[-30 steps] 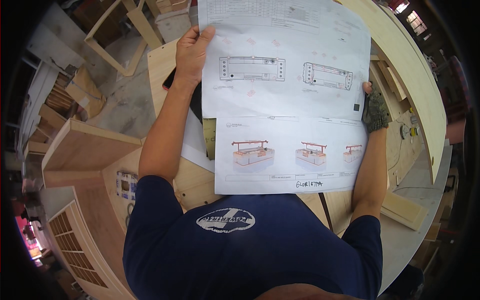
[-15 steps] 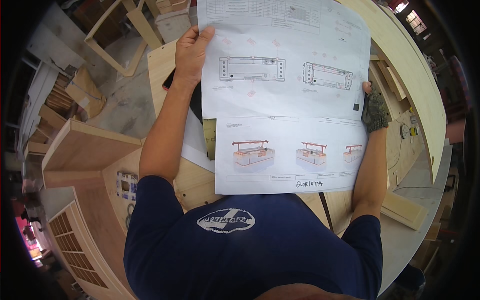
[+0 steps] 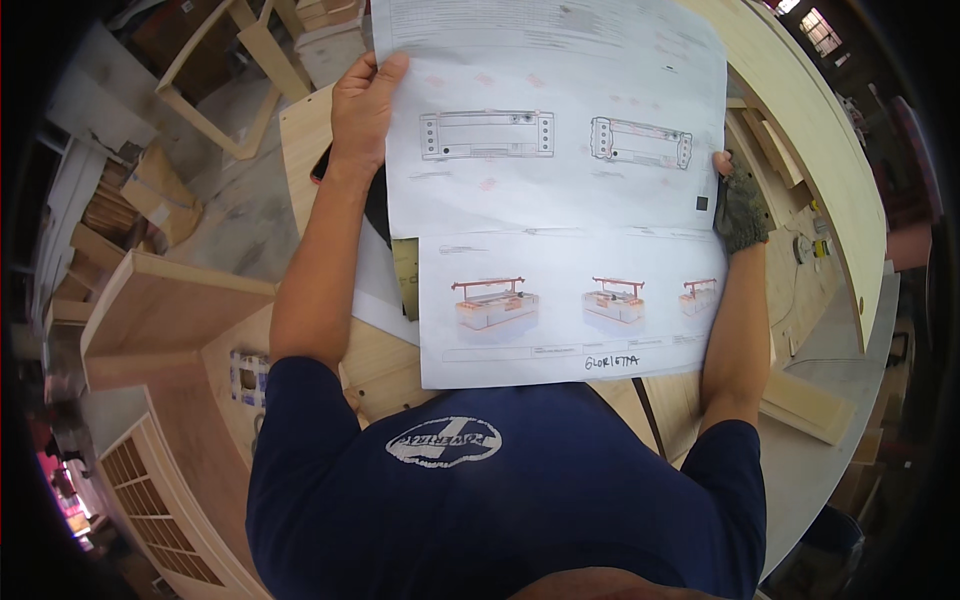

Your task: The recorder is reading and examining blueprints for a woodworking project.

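Note:
Printed drawing sheets (image 3: 560,205) are held up in front of my chest, with line plans on the upper page and coloured counter-like pictures on the lower one. My left hand (image 3: 362,112) pinches their upper left edge, thumb on the front. At the right edge is my right hand (image 3: 742,208), in a dark fingerless work glove; its thumb tip shows at the paper and the other fingers are hidden behind. Partly covered by the sheets are a yellowish piece (image 3: 406,280), another white sheet (image 3: 378,295) and a dark object with a red edge (image 3: 321,166).
Wooden panels (image 3: 310,150) lie beneath the sheets. A curved plywood piece (image 3: 815,150) arcs along the right, near a small yellow-and-black item (image 3: 821,248). On the left stand a wooden cabinet frame (image 3: 165,300) and a taped roll (image 3: 248,377). An angular wooden frame (image 3: 225,130) rests farther back.
The sheets and both hands have shifted slightly to the left in view, along with the surroundings. Both hands keep their hold on the paper.

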Action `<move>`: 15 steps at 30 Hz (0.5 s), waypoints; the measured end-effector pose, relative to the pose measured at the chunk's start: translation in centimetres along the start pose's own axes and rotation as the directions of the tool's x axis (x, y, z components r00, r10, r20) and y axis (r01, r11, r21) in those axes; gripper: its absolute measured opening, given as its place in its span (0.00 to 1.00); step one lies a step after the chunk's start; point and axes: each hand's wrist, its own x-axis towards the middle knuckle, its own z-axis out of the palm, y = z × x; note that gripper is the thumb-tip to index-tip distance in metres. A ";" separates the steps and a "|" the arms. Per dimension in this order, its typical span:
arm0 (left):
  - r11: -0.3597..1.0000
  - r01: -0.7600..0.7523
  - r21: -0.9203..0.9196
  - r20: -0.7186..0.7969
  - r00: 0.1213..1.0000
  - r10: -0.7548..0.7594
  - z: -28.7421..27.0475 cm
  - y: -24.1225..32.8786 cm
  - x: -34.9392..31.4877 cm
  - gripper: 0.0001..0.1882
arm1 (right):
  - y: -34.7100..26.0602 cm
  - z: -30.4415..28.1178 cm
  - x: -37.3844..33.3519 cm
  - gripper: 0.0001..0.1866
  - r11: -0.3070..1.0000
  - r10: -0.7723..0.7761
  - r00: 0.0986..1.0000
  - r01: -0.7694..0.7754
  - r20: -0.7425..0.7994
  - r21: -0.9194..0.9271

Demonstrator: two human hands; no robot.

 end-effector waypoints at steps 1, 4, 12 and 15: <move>1.000 -0.007 0.005 -0.003 1.000 0.007 0.0 0.0 0.0 0.10 | 0.2 0.1 0.1 0.17 0.999 -0.015 1.000 0.015 -0.003 0.034; 1.000 -0.013 0.015 0.000 1.000 0.013 0.0 -0.1 0.1 0.10 | 0.3 -0.2 0.3 0.17 0.996 -0.085 0.996 0.085 -0.025 -0.013; 1.000 -0.004 0.028 -0.025 1.000 0.005 -0.1 -0.2 0.0 0.10 | -0.7 0.9 -0.7 0.17 0.999 -0.015 0.999 0.013 -0.039 -0.053; 1.000 -0.007 0.023 -0.026 1.000 0.007 0.0 -0.2 0.0 0.11 | -0.3 0.2 -0.1 0.19 0.993 -0.024 0.999 0.019 -0.043 -0.113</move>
